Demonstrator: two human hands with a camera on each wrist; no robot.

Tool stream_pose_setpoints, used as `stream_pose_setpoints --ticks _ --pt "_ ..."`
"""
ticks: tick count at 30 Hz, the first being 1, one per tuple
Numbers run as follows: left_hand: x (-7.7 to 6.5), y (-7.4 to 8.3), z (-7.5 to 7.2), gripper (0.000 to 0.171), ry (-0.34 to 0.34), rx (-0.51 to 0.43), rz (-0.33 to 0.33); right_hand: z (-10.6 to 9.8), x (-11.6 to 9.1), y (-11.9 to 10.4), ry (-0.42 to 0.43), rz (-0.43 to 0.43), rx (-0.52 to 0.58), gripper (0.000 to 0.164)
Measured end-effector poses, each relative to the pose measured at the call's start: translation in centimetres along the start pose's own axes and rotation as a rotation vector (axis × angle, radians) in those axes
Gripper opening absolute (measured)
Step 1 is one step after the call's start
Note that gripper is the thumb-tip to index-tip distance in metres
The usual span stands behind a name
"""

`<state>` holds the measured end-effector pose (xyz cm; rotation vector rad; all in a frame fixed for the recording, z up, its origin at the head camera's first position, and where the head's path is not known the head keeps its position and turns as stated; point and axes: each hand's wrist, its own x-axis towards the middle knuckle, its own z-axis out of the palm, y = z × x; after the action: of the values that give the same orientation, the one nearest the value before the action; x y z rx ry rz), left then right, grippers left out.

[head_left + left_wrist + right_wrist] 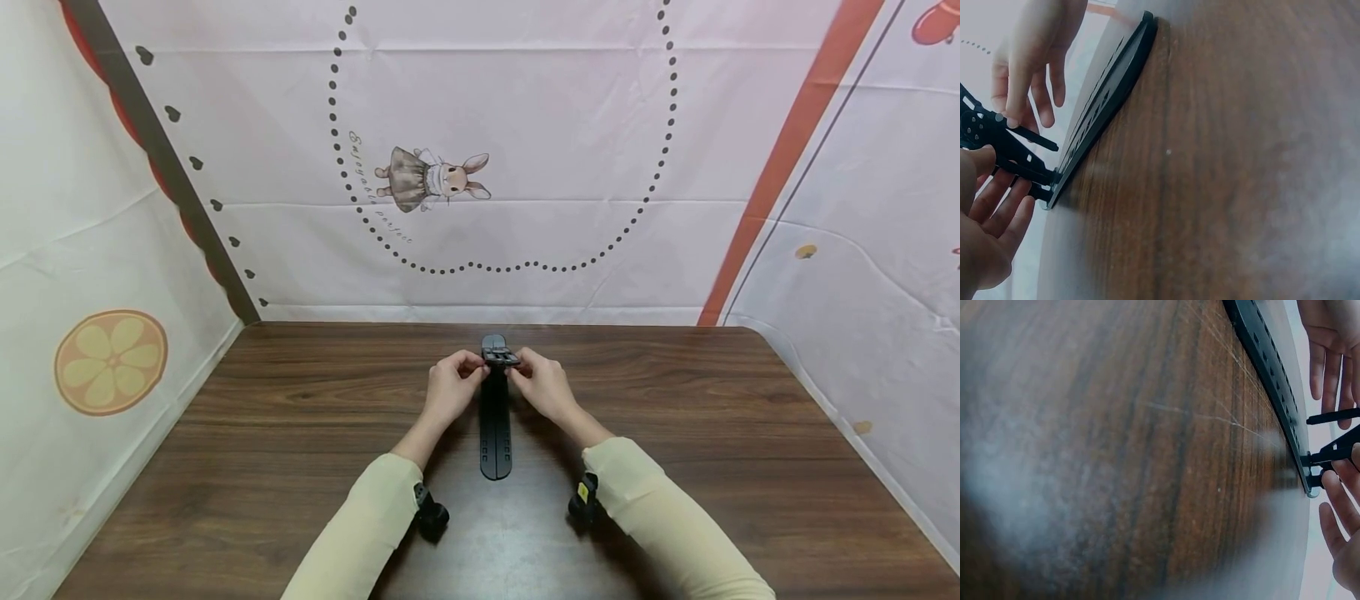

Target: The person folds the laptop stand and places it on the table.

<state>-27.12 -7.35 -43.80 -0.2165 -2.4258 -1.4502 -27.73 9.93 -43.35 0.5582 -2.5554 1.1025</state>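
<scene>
A black folding stand [495,425] with rounded ends and a row of slots lies lengthwise at the middle of the table. Its hinged upper part [500,357] is raised off the long base near the far end. On the left, my left hand [452,385] pinches the raised part between thumb and fingers; the left wrist view shows its thumb and fingers [1000,209] around an arm of it. From the other side my right hand [545,387] grips the raised part's right edge. In the right wrist view the slotted base [1269,387] slants below both hands.
The brown wooden table [300,450] spreads out around the stand. Behind it hangs a pale printed cloth [570,167], with more cloth along both sides. Small black cameras [432,518] are strapped at the pale yellow sleeves [367,508].
</scene>
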Motion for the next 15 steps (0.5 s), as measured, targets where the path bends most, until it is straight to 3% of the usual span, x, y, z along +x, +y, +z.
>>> stream_pose_setpoints --ticks 15 --pt "0.56 0.24 -0.03 0.004 0.004 -0.011 -0.045 -0.08 0.8 0.21 0.031 -0.012 -0.029 0.006"
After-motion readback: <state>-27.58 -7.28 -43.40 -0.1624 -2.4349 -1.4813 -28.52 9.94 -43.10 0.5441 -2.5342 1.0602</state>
